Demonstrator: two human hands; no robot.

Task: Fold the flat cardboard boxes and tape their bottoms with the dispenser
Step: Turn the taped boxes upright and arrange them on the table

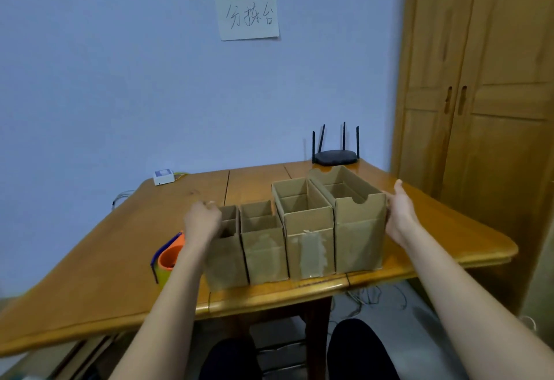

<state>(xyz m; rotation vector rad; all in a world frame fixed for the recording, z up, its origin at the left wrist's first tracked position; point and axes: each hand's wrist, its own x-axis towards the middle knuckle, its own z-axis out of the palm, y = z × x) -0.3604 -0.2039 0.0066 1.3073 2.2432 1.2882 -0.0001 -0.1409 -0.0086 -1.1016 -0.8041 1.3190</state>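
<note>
Four folded cardboard boxes stand in one row near the 6 o'clock edge of the wooden table (90,259), side walls touching, open tops up. From 9 o'clock to 3 o'clock they grow in size: the smallest box (226,262), the second box (263,255), the third box (308,244) and the largest box (358,232). The third box carries a patch of clear tape (313,252) on its near wall, and the largest has a half-round notch cut in its near top rim.

The left hand (202,220) lies on the 9 o'clock top corner of the smallest box. Its fingers curl over the rim and down into the box, so the tips are hidden and I cannot tell how firmly they grip. The forearm covers a part of this box's wall. The right hand (400,214) is spread flat against the 3 o'clock wall of the largest box, thumb pointing up; the fingers are behind the box edge and mostly out of sight.

The tape dispenser (168,255), orange with a blue side, stands at 9 o'clock of the row, just beside the left forearm, which hides one part of it. Its blade end is hard to make out.

At the far 12 o'clock edge sit a black router (335,156) with four antennas and a small white device (163,177). A paper note (248,16) hangs on the wall.
</note>
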